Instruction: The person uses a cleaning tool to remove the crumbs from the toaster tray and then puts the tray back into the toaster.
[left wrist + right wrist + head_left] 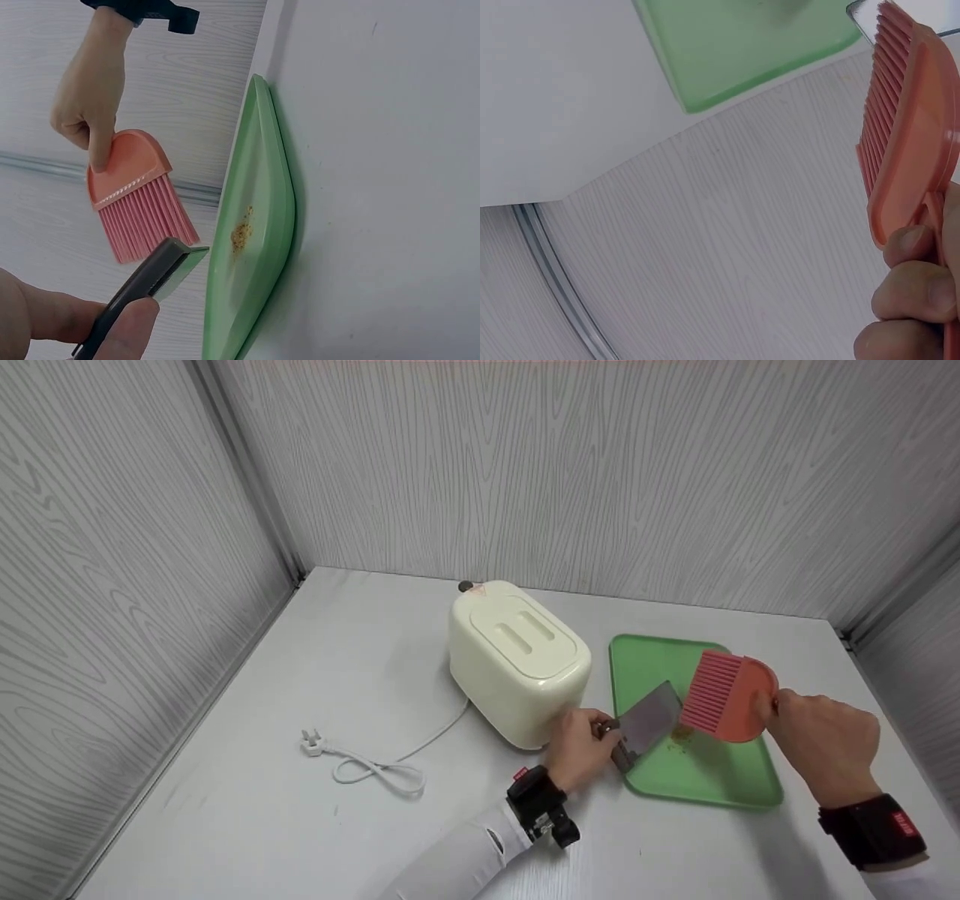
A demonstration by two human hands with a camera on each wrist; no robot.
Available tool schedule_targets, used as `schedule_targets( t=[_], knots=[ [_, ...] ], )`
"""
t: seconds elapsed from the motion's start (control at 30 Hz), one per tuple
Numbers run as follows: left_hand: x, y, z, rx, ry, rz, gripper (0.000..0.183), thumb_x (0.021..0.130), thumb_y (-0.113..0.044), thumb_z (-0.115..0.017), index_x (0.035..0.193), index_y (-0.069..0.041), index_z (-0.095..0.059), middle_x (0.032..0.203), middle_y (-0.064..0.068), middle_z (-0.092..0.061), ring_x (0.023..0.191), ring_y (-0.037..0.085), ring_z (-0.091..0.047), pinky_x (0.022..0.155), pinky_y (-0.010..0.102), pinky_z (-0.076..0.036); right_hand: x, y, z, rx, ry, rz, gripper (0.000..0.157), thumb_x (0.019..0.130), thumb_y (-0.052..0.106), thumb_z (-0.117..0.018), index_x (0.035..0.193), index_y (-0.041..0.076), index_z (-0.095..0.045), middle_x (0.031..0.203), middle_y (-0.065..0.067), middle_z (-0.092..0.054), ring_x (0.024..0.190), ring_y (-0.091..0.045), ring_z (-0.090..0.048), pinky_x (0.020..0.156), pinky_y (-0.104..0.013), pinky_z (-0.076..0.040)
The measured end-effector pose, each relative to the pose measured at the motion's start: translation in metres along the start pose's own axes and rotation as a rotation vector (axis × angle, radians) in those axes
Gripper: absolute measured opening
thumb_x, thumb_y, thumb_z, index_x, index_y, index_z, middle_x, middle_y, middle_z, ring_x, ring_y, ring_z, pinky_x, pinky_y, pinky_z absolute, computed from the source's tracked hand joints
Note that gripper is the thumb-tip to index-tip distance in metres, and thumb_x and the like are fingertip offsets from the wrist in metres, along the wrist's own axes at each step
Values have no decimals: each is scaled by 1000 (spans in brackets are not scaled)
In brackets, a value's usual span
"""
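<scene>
My left hand point(581, 748) pinches the dark end bar of a toaster crumb tray point(651, 718), a thin metal sheet tilted above the left part of a green tray point(739, 784). In my right hand point(825, 739) is a small orange brush point(750, 701) with pink bristles, gripped by its handle. The bristles point(146, 217) hang over the green tray, close to the metal sheet; whether they touch it I cannot tell. A small heap of brown crumbs point(240, 236) lies on the green tray. Beside my left hand stands a cream toaster point(487, 690).
From the toaster a white cord point(442, 731) runs left, looped loosely, to its plug point(311, 744) on the white table point(247, 825). Wood-grain panels point(570, 472) enclose the back and both sides. A dark knob point(466, 586) shows at the toaster's far end.
</scene>
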State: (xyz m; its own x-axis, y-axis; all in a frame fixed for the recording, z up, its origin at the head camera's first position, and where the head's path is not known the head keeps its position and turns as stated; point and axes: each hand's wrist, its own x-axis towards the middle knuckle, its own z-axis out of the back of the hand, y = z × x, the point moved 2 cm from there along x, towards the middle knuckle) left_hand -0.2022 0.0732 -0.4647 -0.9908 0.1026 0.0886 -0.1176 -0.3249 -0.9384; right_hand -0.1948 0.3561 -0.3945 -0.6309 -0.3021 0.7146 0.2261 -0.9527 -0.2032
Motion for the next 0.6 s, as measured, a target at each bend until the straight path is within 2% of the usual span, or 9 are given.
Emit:
schedule_targets(
  t=[0.13,0.4,0.47,0.6],
  knots=[
    [0,0,0,-1,-5,-14,8,87,-1,-76,95,-2,-77,75,-5,-65,63,1,-51,57,17,-47,-1,3,-2,-9,-5,42,46,93,9,-47,55,15,-22,53,4,-16,55,-13,-13,47,-30,-8],
    [-1,-1,0,-7,2,-20,8,88,-3,-76,96,-2,-76,76,-4,-67,64,0,-52,60,17,-49,-6,1,-13,-15,10,70,49,98,18,-47,56,14,-23,51,4,-17,53,-13,-14,45,-30,-9],
    [-2,-1,-1,-8,11,-15,8,89,-4,-75,97,-2,-76,77,-5,-68,64,0,-53,60,17,-49,-7,0,-15,-26,31,74,46,97,11,-46,57,13,-23,51,3,-18,52,-13,-15,45,-31,-10],
    [-2,0,0,22,0,-51,7,89,-5,-75,96,-3,-77,74,-5,-67,63,-2,-52,61,16,-48,-8,-3,-19,-54,59,71,42,87,-6,-47,57,12,-25,48,0,-22,48,-14,-18,43,-31,-13]
  ],
)
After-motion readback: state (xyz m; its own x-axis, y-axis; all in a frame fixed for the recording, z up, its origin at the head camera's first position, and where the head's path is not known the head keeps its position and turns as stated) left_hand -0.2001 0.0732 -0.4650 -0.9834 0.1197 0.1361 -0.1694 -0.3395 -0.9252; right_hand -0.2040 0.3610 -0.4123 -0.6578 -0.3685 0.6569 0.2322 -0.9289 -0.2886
